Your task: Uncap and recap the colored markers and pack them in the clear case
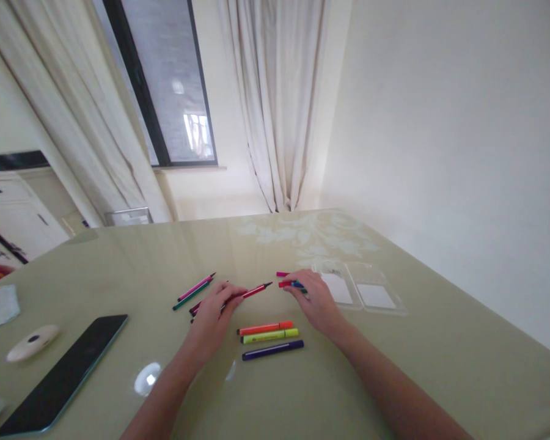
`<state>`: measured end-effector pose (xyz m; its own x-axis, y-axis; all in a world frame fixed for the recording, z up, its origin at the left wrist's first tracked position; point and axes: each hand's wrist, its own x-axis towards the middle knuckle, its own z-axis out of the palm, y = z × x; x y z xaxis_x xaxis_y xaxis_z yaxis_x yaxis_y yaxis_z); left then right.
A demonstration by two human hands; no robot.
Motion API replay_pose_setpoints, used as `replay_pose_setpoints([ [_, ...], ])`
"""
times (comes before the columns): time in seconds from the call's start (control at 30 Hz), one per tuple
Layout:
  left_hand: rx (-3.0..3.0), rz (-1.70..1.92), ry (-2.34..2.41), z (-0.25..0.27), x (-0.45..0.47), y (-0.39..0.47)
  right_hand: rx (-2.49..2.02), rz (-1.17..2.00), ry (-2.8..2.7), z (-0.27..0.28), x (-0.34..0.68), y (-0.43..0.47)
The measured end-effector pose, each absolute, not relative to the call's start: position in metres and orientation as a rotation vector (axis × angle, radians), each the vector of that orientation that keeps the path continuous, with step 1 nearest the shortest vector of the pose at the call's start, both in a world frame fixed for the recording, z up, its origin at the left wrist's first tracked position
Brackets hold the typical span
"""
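Note:
My left hand (219,308) is closed on a red marker (256,290), whose dark bare tip points right. Between the fingers of my right hand (318,299) is a red cap (285,283), a short gap from that tip. A magenta cap (282,274) and a blue piece lie by my right fingers, partly hidden. Uncapped pink (195,288) and green (192,295) markers lie left of my left hand, with darker ones partly under it. Nearer to me, capped orange (266,328), yellow (269,336) and dark blue (273,351) markers lie side by side.
A clear plastic case (362,299) with white cards lies open beyond my right hand. At the left are a black tablet (64,373), a white oval object (33,343) and a folded paper (0,307). A wall borders the glossy table (440,354) at the right.

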<state>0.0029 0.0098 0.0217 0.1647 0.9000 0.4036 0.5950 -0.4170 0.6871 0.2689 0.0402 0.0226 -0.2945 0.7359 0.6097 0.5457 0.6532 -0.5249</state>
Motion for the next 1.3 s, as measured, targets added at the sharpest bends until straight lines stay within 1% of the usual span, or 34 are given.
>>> replay_pose_setpoints([
  [0.2,2.085,1.109,1.397,0.022,0.007,0.007,-0.978,0.322,-1.98,0.026,0.265,0.035],
  [0.43,2.101,1.114,1.368,0.018,0.017,0.002,-0.905,0.52,-1.94,0.024,0.26,0.031],
  [0.67,2.082,1.11,1.383,0.014,0.025,-0.001,-0.943,0.694,-1.861,0.026,0.261,0.029],
  [0.77,2.098,1.044,1.397,0.015,0.028,-0.002,-1.007,0.722,-1.852,0.028,0.263,0.033],
  [0.87,2.139,0.926,1.404,0.015,0.031,-0.005,-1.109,0.618,-1.822,0.025,0.269,0.041],
  [1.0,2.192,0.748,1.353,0.015,0.033,-0.007,-1.298,0.25,-1.972,0.009,0.278,0.052],
  [1.1,2.162,0.806,1.403,0.014,0.026,-0.001,-1.383,0.074,-2.122,0.0,0.277,0.053],
  [1.2,2.05,0.961,1.677,0.012,0.004,0.009,-1.428,0.01,-2.188,0.0,0.273,0.05],
  [1.3,1.974,0.939,1.942,0.013,-0.022,0.017,-1.413,0.061,-2.224,0.004,0.27,0.047],
])
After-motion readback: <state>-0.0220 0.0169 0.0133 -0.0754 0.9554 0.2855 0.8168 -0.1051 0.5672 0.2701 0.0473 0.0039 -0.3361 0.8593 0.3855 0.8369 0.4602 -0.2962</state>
